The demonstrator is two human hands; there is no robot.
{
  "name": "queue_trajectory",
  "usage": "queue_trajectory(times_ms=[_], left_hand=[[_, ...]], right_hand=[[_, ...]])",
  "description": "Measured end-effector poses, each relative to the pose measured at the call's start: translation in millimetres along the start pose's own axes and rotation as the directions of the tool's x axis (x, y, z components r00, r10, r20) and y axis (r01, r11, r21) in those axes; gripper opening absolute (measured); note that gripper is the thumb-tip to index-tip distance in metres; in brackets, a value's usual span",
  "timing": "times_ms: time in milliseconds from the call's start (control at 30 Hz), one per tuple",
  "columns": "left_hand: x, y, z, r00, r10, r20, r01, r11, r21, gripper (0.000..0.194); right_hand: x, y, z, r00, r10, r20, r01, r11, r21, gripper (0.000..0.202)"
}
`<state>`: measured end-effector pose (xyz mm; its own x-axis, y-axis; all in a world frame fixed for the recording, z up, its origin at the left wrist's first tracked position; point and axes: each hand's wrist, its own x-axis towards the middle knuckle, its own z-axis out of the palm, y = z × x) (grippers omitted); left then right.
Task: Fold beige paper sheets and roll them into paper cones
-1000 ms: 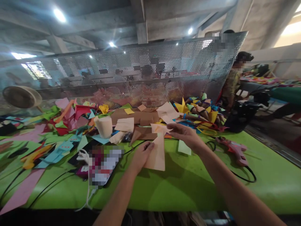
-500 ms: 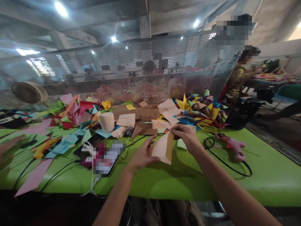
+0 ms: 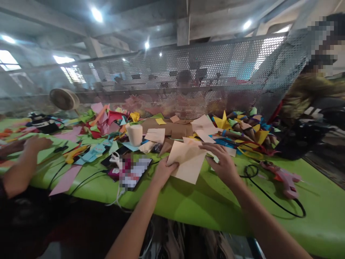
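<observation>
While a plain cream rectangular paper sheet (image 3: 188, 163) is presented at the centre, raised just over the long green-covered table (image 3: 196, 210), its near-left edge is pinched between thumb and fingers of the left hand (image 3: 165, 173), at eight o'clock. By the right hand (image 3: 223, 161), at three o'clock, the upper-right corner is met with the fingertips only; thumb and fingers are parted, and whether any weight is borne there cannot be told. Condition: opened out, four-sided, with no finished fold, cut or glued seam to be seen; faint creasing cannot be ruled out. Work on this sheet is therefore judged to be at an early stage, with any shaping or joining left undone. Formed pieces are listed at two o'clock: a heap of brown paper cones with multicoloured tips (image 3: 244, 126). Also recorded: a pink plastic glue gun with black cord (image 3: 287, 180), unheld, at three o'clock; a cream upright cylinder (image 3: 135, 135) at ten; flat brown card pieces (image 3: 168, 127) at eleven; a dark-edged phone (image 3: 137, 174) at nine; and, well beyond it, a co-worker's hand (image 3: 39, 143).
</observation>
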<state>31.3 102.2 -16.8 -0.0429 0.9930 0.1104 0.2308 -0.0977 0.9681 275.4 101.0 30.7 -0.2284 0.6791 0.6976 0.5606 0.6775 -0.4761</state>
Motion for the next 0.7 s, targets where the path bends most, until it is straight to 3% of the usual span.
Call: queue_trajectory(times_ms=[133,200,333,467,533,633,700], left_hand=[[1,-1,0.6,1.0,0.002,0.002,-0.001,0.999,-0.048,0.041],[0,1,0.8,1.0,-0.001,0.03,0.004,0.998,-0.07,0.043],[-3,7,2.2,0.995,-0.058,0.079,0.072,0.979,-0.192,0.042],[-4,6,3.8,0.987,-0.062,0.15,0.113,0.926,-0.36,0.039],[-3,3,4.3,0.991,-0.05,0.126,0.093,0.929,-0.359,0.048],[-2,1,4.8,0.999,0.011,0.032,-0.001,0.958,-0.288,0.067],[-3,2,4.8,0.999,0.049,0.019,-0.043,0.965,-0.258,0.074]], right_hand=[[-23,-13,3,0.979,-0.138,0.151,0.162,0.974,-0.161,0.052],[-32,-16,7,0.971,-0.158,0.179,0.193,0.959,-0.205,0.047],[-37,-13,8,0.975,-0.155,0.157,0.19,0.952,-0.241,0.024],[-34,-10,6,0.986,-0.109,0.122,0.142,0.943,-0.302,0.021],[-35,-13,6,0.985,-0.098,0.139,0.141,0.928,-0.344,0.031],[-37,-21,9,0.96,-0.12,0.255,0.21,0.909,-0.361,0.06],[-38,-24,11,0.939,-0.138,0.316,0.249,0.905,-0.344,0.067]])
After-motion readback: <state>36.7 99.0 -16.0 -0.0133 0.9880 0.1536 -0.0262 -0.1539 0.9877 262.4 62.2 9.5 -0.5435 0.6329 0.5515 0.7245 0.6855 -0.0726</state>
